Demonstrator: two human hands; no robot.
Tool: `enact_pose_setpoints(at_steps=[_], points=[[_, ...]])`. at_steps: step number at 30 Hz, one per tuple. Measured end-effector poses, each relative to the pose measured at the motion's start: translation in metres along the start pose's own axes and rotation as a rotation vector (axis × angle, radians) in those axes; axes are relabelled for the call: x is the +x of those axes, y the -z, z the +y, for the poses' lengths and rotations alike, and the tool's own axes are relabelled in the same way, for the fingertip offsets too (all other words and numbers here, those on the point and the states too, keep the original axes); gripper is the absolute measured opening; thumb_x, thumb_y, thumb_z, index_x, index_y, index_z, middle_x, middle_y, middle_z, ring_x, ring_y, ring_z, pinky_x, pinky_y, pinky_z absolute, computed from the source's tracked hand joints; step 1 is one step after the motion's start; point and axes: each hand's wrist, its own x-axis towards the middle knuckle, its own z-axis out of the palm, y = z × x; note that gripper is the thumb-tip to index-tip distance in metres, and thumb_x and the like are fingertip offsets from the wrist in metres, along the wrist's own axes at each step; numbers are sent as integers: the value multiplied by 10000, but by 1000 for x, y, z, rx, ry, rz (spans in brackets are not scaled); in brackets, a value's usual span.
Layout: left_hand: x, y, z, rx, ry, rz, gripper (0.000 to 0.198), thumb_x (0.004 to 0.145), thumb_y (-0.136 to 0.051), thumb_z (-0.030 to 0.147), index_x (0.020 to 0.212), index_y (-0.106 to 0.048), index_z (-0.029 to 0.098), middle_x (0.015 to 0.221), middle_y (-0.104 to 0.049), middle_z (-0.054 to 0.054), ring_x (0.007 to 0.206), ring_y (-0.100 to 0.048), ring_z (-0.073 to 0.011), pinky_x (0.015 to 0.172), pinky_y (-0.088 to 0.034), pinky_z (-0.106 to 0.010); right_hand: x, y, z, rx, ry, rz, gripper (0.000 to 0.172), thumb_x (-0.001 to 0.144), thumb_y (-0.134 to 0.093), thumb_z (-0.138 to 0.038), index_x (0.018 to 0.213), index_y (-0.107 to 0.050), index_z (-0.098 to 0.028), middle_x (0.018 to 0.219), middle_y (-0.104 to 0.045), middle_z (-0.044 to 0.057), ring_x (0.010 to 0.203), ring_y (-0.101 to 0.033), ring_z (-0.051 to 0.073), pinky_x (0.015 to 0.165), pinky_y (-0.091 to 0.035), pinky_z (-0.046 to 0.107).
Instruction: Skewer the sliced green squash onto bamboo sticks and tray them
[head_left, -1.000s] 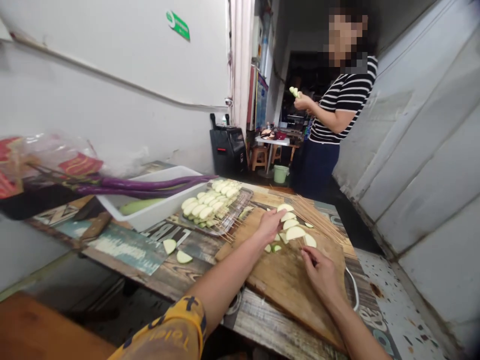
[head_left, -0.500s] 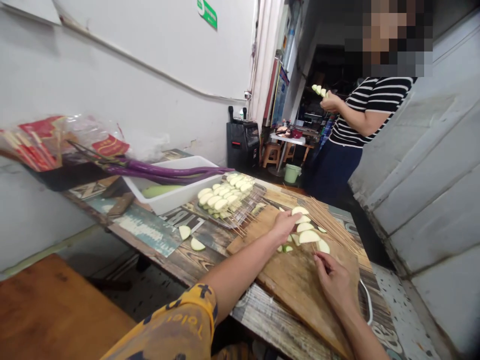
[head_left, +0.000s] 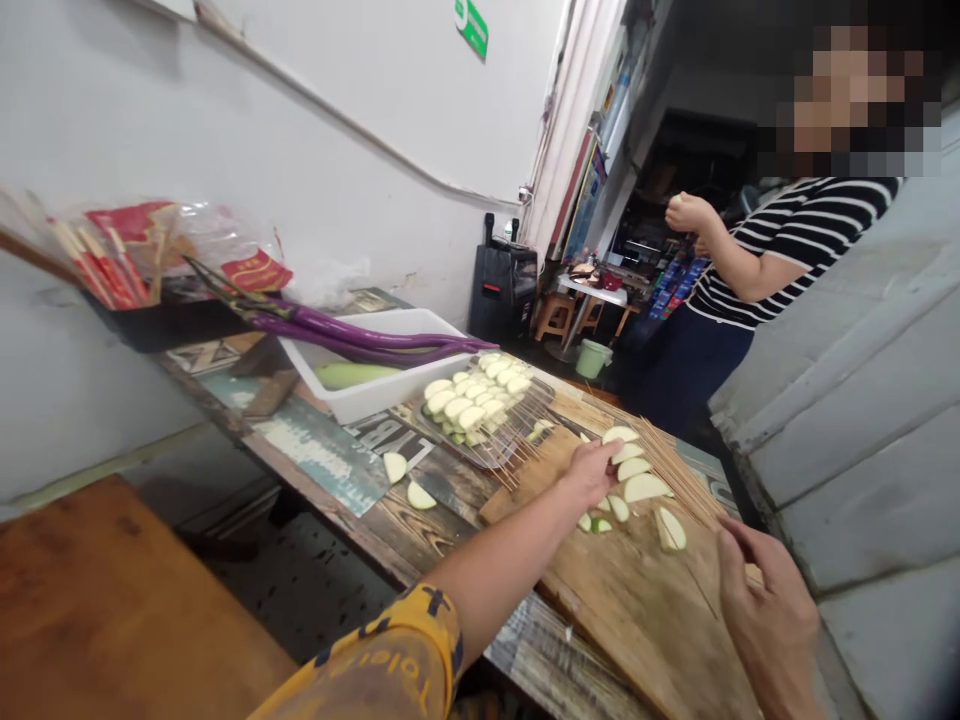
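Observation:
My left hand (head_left: 592, 468) rests on the wooden cutting board (head_left: 637, 610), its fingers curled around a pale eggplant slice (head_left: 619, 436) at the end of a row of slices (head_left: 643, 487). My right hand (head_left: 765, 595) hovers over the board's right side, fingers bent and pinched together near a pile of bamboo skewers (head_left: 679, 467); what it holds is too thin to make out. One more slice (head_left: 670, 528) lies on the board between my hands.
A metal tray (head_left: 487, 415) holds skewered slices. Behind it a white tub (head_left: 390, 385) has long purple eggplants (head_left: 360, 335) across it. Two loose slices (head_left: 409, 480) lie on the table. A person in a striped shirt (head_left: 787, 240) stands at the far end.
My right hand has pulled back to the right, away from the slices, toward the skewers. The view has swung left. The person's raised hand no longer shows its slices.

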Motion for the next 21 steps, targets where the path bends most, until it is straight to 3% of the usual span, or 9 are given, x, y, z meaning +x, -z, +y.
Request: enact_pose_setpoints(at_steps=[3,7,11,16,21], points=[[6,1,2,-74,24,24,28,814,-564,134,833,-577,118,712,-631,-49,569,-592,-121,615,-515,-276,15,-1,2,-21,58,-147,365,822,-476,-489,912,-645,-177,928,-665,106,866,-608,244,802,-467,370],[9,3,6,-139,25,12,27,814,-564,132,836,-577,123,708,-631,-46,568,-591,-126,625,-513,-281,23,-18,6,78,-165,-368,407,704,-551,-548,873,-673,-198,921,-677,112,818,-613,271,742,-477,404],[4,4,8,-151,19,-63,58,814,-578,155,864,-583,126,722,-641,-40,601,-605,-131,650,-519,-289,16,-32,0,175,-312,-438,413,693,-564,-552,887,-680,-206,874,-687,88,696,-612,232,643,-483,367],[1,6,8,-71,15,-159,125,826,-580,211,912,-590,121,741,-660,-51,646,-626,-139,667,-522,-287,0,-35,-12,451,-487,-585,464,781,-497,-560,1005,-634,-178,700,-637,42,397,-471,130,373,-375,273],[-5,6,7,39,6,-254,163,816,-608,229,914,-619,100,756,-662,-65,655,-626,-129,693,-520,-279,-9,-36,-15,769,-611,-726,522,757,-536,-594,1031,-589,-153,685,-599,24,378,-412,91,339,-313,234]])
